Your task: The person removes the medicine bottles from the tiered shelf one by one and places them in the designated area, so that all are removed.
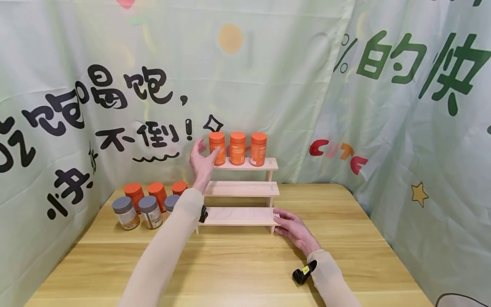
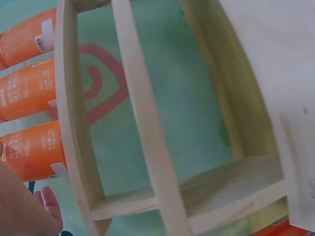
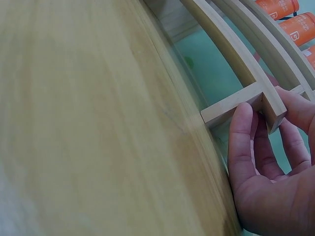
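Observation:
A three-tier pale wooden stand (image 1: 239, 216) sits on the table, with three orange bottles (image 1: 238, 148) in a row on its top tier. My left hand (image 1: 203, 164) is up at the leftmost orange bottle (image 1: 219, 158). Its thumb overlaps the bottle's front, while the other fingers stand off its left side with a gap showing. In the left wrist view, part of that hand (image 2: 29, 206) appears below the same bottle (image 2: 37, 150). My right hand (image 1: 293, 228) holds the right end of the lowest tier; in the right wrist view its fingers (image 3: 241, 132) bend around the board's end and leg.
Left of the stand are several jars: orange-lidded ones (image 1: 133, 196) behind, grey-lidded ones (image 1: 126, 215) in front, partly hidden by my left forearm. A printed cloth (image 1: 268, 85) hangs behind and beside the wooden table (image 1: 238, 264).

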`<state>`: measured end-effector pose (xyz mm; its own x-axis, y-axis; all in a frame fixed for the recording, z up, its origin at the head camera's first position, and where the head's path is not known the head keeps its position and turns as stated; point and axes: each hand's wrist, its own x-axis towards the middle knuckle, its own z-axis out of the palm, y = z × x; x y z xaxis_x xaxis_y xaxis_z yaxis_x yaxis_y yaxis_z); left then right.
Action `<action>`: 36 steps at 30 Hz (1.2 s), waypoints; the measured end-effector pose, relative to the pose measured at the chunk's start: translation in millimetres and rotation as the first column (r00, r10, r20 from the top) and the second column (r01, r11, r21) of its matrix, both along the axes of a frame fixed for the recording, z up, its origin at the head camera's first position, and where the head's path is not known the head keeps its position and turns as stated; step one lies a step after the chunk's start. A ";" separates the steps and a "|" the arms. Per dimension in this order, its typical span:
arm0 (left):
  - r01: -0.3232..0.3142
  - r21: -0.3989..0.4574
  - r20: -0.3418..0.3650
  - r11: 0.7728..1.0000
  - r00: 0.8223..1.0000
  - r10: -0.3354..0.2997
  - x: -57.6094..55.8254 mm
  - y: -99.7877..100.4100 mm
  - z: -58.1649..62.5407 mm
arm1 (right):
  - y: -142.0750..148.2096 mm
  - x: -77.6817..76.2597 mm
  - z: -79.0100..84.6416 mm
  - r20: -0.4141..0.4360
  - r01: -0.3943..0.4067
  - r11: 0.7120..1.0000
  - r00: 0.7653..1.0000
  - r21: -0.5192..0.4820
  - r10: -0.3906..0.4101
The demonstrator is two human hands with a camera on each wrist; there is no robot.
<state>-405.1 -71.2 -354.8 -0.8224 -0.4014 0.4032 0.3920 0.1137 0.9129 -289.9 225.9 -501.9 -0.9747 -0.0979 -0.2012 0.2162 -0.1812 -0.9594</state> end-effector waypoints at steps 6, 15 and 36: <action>0.026 -0.013 0.002 1.000 1.000 -0.026 -4.8 3.7 7.2 | 0.1 -2.1 -1.6 -0.001 0.008 1.000 1.000 0.004 -0.008; 0.107 -0.062 0.065 0.992 0.993 -0.102 -9.7 10.0 9.0 | 1.0 -2.1 -3.8 -0.002 0.024 1.000 1.000 0.004 -0.024; 0.192 -0.043 0.053 0.980 0.980 -0.190 3.6 -7.8 18.4 | -0.3 -1.2 -1.4 0.002 0.010 1.000 1.000 0.001 -0.010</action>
